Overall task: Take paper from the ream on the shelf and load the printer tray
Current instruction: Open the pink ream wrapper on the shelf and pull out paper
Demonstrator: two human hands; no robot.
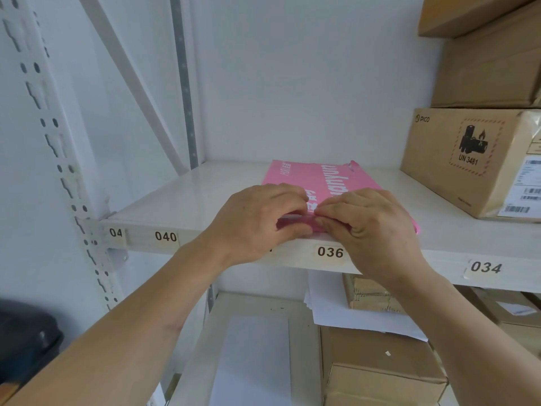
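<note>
A ream of paper in a pink wrapper lies flat on the white shelf, its near end at the shelf's front edge. My left hand and my right hand both rest on that near end, fingertips meeting in the middle and pinching the pink wrapper's folded flap. The far right corner of the wrapper is torn and curls up. No printer is in view.
Stacked cardboard boxes fill the shelf's right side. The shelf edge carries number labels such as 036. On the lower shelf lie loose white sheets and more cardboard boxes. A perforated upright stands at left.
</note>
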